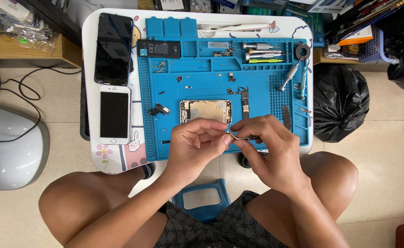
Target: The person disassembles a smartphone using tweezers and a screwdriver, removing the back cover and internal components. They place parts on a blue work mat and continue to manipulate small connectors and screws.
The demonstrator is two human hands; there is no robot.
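Both hands meet just above the near edge of the blue mat (202, 87). Left hand (196, 142): fingers pinched narrow on something tiny at the tip of the tweezers (241, 136); what it is, too small to tell. Right hand (268, 151): fingers closed around the thin, curved metal tweezers. Judgement: the pinch wants light pressure and both hands kept low over the mat, so a dropped part lands on the soft, ribbed rubber and not the tiled floor. Just beyond the fingers lies the opened phone shell (206, 111), flat, pale gold metal, with a narrow dark circuit board (244, 102) beside it. Farther back: a black rectangular battery (158, 48), steel screwdrivers (262, 51) in the mat's tray. Left on the white counter (91, 110): a glossy white phone (114, 115), a black phone (114, 48) behind it.
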